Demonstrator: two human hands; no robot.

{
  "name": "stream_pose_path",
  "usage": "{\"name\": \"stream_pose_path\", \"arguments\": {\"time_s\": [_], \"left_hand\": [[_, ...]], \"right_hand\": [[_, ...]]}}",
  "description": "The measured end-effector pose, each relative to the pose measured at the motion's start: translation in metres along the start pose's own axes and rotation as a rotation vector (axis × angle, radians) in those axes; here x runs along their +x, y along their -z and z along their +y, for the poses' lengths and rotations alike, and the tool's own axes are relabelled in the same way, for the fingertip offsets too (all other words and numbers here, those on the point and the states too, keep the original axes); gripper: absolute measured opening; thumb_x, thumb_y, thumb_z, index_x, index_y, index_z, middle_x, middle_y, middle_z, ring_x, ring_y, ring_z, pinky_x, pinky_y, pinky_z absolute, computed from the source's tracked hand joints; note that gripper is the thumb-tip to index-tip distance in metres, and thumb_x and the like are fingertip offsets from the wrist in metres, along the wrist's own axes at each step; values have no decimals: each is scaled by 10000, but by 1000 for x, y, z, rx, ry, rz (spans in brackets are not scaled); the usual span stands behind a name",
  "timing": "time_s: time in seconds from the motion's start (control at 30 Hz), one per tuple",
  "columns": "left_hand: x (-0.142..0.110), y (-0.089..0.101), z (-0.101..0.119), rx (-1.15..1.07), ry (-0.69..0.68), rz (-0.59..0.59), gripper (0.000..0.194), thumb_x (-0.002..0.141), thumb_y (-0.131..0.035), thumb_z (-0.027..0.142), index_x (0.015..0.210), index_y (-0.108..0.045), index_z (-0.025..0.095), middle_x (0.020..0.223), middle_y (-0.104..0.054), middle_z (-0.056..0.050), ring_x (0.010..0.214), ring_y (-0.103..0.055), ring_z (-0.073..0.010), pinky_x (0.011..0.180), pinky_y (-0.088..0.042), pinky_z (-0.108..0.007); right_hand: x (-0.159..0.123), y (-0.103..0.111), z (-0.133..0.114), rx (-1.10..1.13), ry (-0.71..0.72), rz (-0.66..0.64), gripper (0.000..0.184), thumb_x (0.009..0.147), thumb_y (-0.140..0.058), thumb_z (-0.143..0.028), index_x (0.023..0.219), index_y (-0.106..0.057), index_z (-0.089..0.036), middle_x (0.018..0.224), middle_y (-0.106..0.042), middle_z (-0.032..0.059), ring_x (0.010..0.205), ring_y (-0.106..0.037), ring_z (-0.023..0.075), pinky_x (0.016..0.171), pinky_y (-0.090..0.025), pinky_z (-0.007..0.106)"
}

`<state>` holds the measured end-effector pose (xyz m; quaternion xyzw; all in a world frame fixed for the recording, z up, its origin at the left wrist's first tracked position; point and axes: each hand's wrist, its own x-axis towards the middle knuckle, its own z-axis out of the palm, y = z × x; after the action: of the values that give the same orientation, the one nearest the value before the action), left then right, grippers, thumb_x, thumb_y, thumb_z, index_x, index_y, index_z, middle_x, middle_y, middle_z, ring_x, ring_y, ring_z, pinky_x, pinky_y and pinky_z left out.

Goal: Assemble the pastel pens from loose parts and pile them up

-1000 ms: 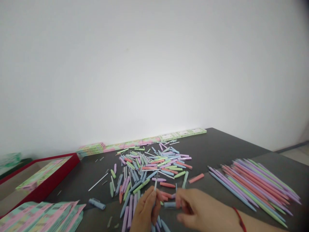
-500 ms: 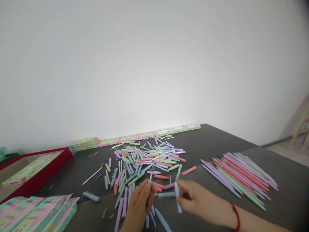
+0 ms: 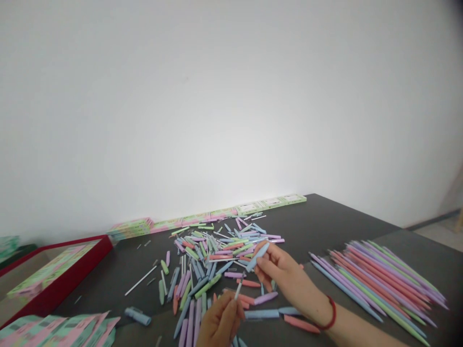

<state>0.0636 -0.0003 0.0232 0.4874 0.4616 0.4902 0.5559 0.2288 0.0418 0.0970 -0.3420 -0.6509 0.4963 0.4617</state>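
Between the fingertips of my left hand is a white pen refill, its tip pointing up. My right hand pinches a blue pen barrel piece, tilted up to the right, just above the refill and apart from it. Both hands are over the near side of a loose heap of pen parts in blue, purple, green and coral. Coral and purple pieces, such as a purple tapered piece, lie under and between the hands. The lower end of the refill is hidden in my left fingers.
Whole pens lie in a row at the right. At the left are a red-rimmed box holding printed packs, a fan of printed packets and a blue pen cap. Flat boxes line the wall.
My right hand has moved up and left with the blue piece, now tilted over the refill. My left hand has shifted slightly right and down. The camera view has tipped a little.
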Motion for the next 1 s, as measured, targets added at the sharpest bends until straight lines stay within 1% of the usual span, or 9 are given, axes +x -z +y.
{"name": "stream_pose_path", "arguments": {"time_s": [0.1, 0.2, 0.33, 0.4, 0.53, 0.7, 0.8, 0.9, 1.0], "left_hand": [[3, 2, -6, 52, -35, -50, 513, 711, -529, 689, 611, -485, 188, 516, -252, 83, 485, -191, -86, 469, -127, -210], [4, 4, -8, 80, -47, -61, 492, 733, -515, 668, 631, -498, 187, 509, -268, 83, 484, -206, -88, 468, -149, -207], [0, 7, -1, 83, -19, -90, 385, 766, -543, 557, 674, -554, 183, 500, -342, 71, 469, -251, -85, 461, -223, -202], [-4, 8, 5, 70, 9, -140, 318, 796, -515, 494, 765, -592, 187, 488, -387, 67, 432, -264, -83, 431, -220, -206], [-6, 10, 13, 58, 67, -268, 259, 827, -463, 420, 837, -564, 182, 475, -410, 77, 352, -229, -65, 371, -146, -206], [-2, 13, 14, -2, 75, -367, 280, 823, -474, 435, 857, -544, 166, 488, -412, 80, 330, -237, -54, 332, -134, -200], [1, 16, 12, -21, 98, -414, 306, 812, -485, 451, 859, -554, 156, 481, -418, 77, 313, -241, -50, 324, -120, -203], [3, 18, 10, 44, 118, -420, 327, 805, -479, 473, 835, -553, 156, 486, -426, 76, 309, -231, -51, 323, -120, -209], [3, 20, 14, 255, 87, -384, 265, 830, -438, 408, 832, -551, 169, 500, -429, 81, 340, -257, -62, 366, -190, -205]], "right_hand": [[-2, -2, 3, -39, 3, -30, 123, 865, -476, -292, 808, -490, -184, 534, -428, -89, 426, -365, 67, 452, -314, 195], [-4, -7, 12, -64, -2, -54, 93, 847, -501, -248, 786, -499, -178, 568, -435, -76, 472, -387, 70, 457, -309, 187], [-8, -15, 27, -11, -33, -206, 53, 830, -518, -224, 803, -492, -186, 630, -527, -49, 499, -432, 75, 457, -325, 182], [-9, -16, 30, 18, -54, -276, 43, 835, -508, -222, 814, -490, -190, 629, -565, -42, 497, -455, 81, 455, -344, 180], [-8, -10, 26, 33, -124, -330, 74, 815, -546, -237, 822, -499, -180, 617, -587, -33, 528, -507, 95, 458, -380, 179], [-6, -5, 20, 80, -188, -362, 141, 796, -583, -270, 806, -482, -173, 626, -613, -22, 526, -535, 92, 457, -395, 175], [-6, -5, 20, 91, -226, -424, 166, 790, -590, -300, 801, -492, -166, 638, -619, -12, 551, -551, 101, 471, -407, 183], [-6, -3, 23, 58, -251, -439, 168, 775, -607, -303, 794, -524, -158, 628, -596, -22, 554, -534, 96, 481, -400, 180], [-6, 1, 28, -35, -251, -401, 163, 765, -622, -303, 781, -565, -151, 603, -554, -41, 509, -475, 75, 462, -362, 168]]}}
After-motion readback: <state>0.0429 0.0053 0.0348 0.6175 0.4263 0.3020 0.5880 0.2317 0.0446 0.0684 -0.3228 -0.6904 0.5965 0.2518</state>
